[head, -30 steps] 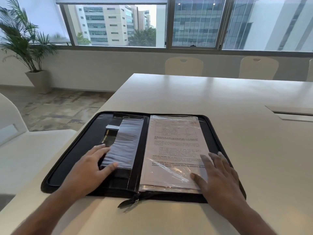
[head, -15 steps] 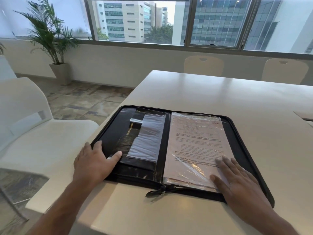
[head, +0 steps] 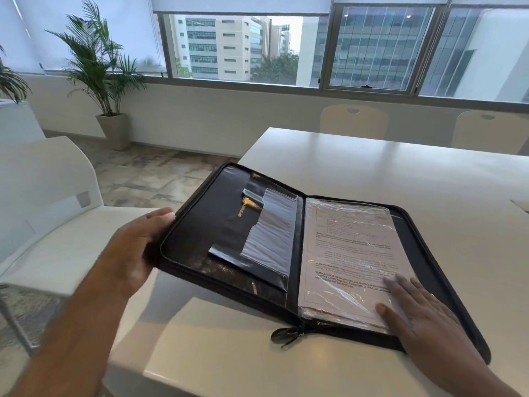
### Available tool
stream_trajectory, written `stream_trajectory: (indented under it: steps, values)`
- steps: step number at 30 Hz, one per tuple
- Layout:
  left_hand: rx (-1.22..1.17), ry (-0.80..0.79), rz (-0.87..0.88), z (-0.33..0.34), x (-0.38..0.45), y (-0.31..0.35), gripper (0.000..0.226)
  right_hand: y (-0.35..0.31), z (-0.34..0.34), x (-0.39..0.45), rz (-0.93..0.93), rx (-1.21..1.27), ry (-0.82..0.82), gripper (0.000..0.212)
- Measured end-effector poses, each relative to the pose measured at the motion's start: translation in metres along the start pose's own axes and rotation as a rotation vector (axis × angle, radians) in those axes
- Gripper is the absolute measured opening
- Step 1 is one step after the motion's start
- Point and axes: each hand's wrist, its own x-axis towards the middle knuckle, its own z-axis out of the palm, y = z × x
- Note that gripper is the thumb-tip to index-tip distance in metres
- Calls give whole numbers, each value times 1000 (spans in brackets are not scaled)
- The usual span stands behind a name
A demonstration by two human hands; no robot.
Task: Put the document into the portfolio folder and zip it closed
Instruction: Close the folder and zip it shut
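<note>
portfolio folder [head: 217, 224] half-raised, document [head: 347, 253] inside
left hand [head: 134, 247] grips the folder's left edge; right hand [head: 423, 316] rests flat, fingers spread, on the document.

Portfolio folder [head: 217, 224]: open on table [head: 386, 173], near its left front corner; left half raised off the surface, overhanging the edge. Document [head: 347, 253]: on right half. Zipper pull [head: 287, 335]: at spine's near end. Left hand [head: 134, 253]: at left cover's outer edge. Right hand [head: 423, 316]: on document's near right corner. Chair [head: 48, 213]: left of table. Plant [head: 100, 70]: far left, under windows.
</note>
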Motion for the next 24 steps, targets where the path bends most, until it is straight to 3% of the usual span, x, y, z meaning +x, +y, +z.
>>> stream_trajectory:
  steps: [2, 6, 12, 18, 21, 24]
  values:
    - [-196, -57, 70, 18, -8, -1, 47, -1, 0, 0, 4, 5, 5, 82]
    - [-448, -195, 180, 67, -31, -17, 30, -2, -1, -1, 5, 14, 13, 81]
    - [37, -344, 215, 131, -54, -57, 38, 2, 0, -1, -1, 46, 24, 83]
    - [314, -542, 169, 171, -58, -77, 82, 7, -3, -2, -8, 129, 36, 79]
    - [447, -530, 184, 190, -62, -82, 98, 7, -9, -2, -2, 412, 69, 62]
    - [559, -453, 194, 213, -68, -90, 105, 10, -17, -2, 98, 919, 260, 27]
